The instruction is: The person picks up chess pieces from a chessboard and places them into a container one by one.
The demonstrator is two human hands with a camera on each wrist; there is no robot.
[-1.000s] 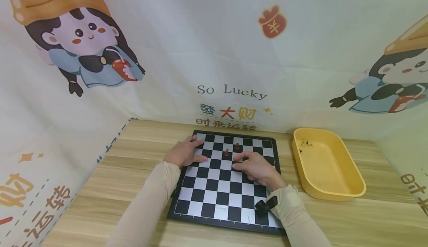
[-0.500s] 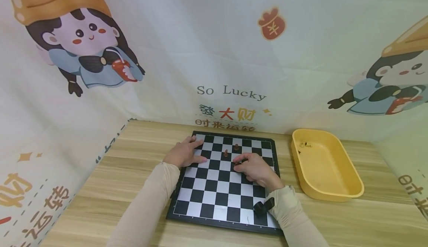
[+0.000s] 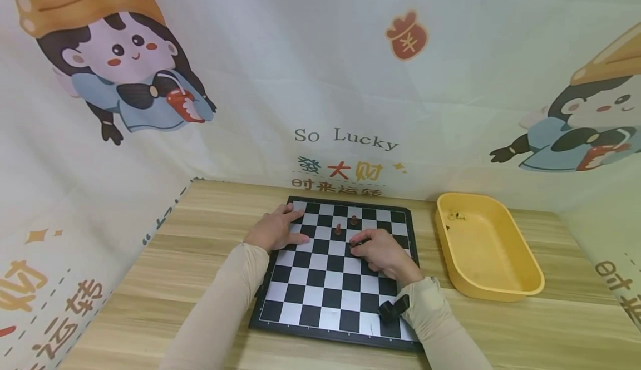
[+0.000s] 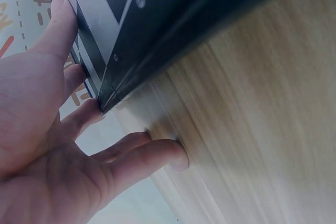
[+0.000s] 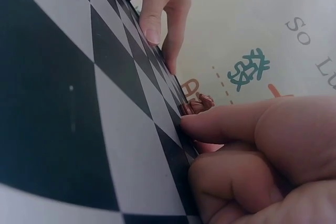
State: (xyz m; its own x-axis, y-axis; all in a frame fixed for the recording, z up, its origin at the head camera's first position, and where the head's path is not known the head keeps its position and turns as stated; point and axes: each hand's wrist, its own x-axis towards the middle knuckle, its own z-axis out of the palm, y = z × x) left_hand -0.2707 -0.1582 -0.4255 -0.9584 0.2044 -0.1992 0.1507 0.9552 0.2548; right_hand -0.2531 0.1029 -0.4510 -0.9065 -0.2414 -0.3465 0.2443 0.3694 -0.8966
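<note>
A black-and-white chessboard (image 3: pixel 320 292) lies on the wooden table. Near its far side stand two small reddish-brown chess pieces, one on a dark square (image 3: pixel 338 229) and another (image 3: pixel 354 220) farther back. The left hand (image 3: pixel 272 230) rests at the board's left edge, thumb on the squares and fingers spread. In the left wrist view two fingers (image 4: pixel 152 153) reach down to the tabletop. The right hand (image 3: pixel 383 252) is low over the board's right half, thumb and index finger pinching a small dark chess piece, mostly hidden. Past the thumb (image 5: pixel 220 121), a brown chess piece (image 5: pixel 199 104) shows.
A yellow plastic tray (image 3: pixel 450 270) stands on the table right of the board, with a few small dark bits at its far end. A printed cloth (image 3: pixel 250 80) hangs behind and beside the table. A black wrist camera (image 3: pixel 393 309) sits on the right wrist.
The right thumb and index finger were apart one second ago and have closed together on the board. The left hand and the two standing pieces have stayed in place.
</note>
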